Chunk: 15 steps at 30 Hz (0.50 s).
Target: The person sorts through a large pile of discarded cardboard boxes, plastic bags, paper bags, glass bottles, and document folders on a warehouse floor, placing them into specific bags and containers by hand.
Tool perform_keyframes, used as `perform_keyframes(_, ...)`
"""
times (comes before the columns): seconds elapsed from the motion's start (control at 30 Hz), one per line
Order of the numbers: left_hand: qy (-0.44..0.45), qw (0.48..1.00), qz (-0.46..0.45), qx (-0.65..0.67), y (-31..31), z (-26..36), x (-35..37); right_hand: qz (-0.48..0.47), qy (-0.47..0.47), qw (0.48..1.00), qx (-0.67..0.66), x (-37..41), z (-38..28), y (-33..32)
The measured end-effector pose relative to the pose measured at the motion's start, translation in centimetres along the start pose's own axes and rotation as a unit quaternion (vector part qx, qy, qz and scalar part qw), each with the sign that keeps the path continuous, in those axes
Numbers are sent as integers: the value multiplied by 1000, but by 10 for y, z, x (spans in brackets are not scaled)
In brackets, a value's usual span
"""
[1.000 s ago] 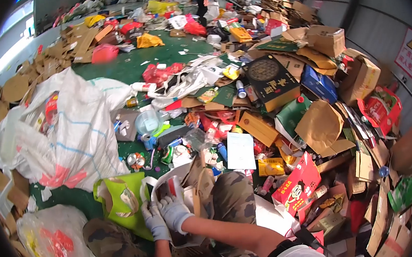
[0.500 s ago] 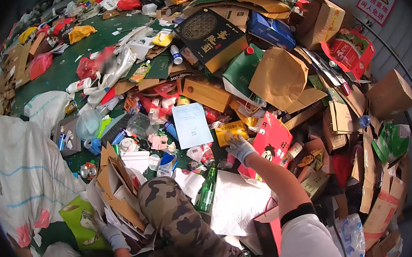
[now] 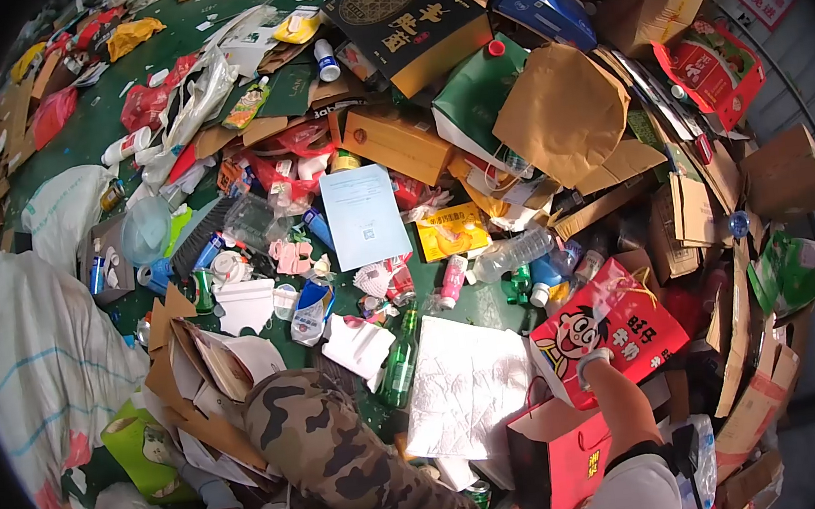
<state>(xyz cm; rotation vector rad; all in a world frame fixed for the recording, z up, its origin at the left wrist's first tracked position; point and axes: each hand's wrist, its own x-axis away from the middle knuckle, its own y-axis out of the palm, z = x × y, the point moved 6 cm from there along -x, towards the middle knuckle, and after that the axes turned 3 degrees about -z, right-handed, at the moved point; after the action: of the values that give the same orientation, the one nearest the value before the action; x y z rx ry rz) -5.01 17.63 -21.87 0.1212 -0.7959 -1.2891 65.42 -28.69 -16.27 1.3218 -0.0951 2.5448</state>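
My left hand (image 3: 212,489), in a light glove, is at the lower left, with its fingers around the edge of a stack of folded cardboard and paper (image 3: 205,390). A green bag (image 3: 139,460) lies beside it. At the right, my gloved right hand (image 3: 594,366) is closed on the lower edge of a red cartoon bag (image 3: 623,323). Just below stands a red gift bag with a dark side (image 3: 562,452). A white padded sheet (image 3: 466,387) and a green glass bottle (image 3: 401,360) lie left of that bag.
Mixed waste covers the green floor (image 3: 195,23). Around it are a black box (image 3: 403,18), a brown paper bag (image 3: 562,117), clear plastic bottles (image 3: 515,253) and a blue-white sheet (image 3: 364,219). A large white sack (image 3: 47,367) stands left; a grey wall (image 3: 791,75) rises right.
My right hand has moved right and down from beside the yellow packet onto the red cartoon bag, which has shifted right, uncovering bottles. My left hand stays at the cardboard stack. The view has shifted.
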Motion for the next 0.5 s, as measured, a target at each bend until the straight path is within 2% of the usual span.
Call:
perform_keyframes(0.07, 83, 991, -47, -94, 9, 9, 1, 71, -155, 981, -88, -18, -42, -23)
perform_keyframes(0.13, 129, 974, -25, -182, 21, 16, 11, 182, -213, 899, -338, 28, -55, -89)
perform_keyframes(0.2, 135, 971, 7, -198, 31, 20, 21, 376, -233, 812, -381, 14, -64, -151)
perform_keyframes(0.27, 137, 969, 32, -205, 43, 21, 26, 430, -212, 775, -413, 19, -64, -222)
perform_keyframes(0.33, 134, 966, 57, -213, 54, 23, 32, 472, -167, 799, -334, 16, -63, -292)
perform_keyframes(0.37, 131, 964, 72, -221, 60, 25, 36, 460, -123, 838, -265, 1, -65, -326)
perform_keyframes(0.4, 126, 961, 90, -230, 65, 27, 40, 496, -52, 851, -164, -38, -72, -358)
perform_keyframes(0.43, 115, 958, 108, -241, 70, 27, 44, 498, -1, 863, -85, -44, -75, -389)
perform_keyframes(0.5, 98, 950, 138, -262, 76, 30, 49, 435, 21, 899, -47, -72, -83, -438)
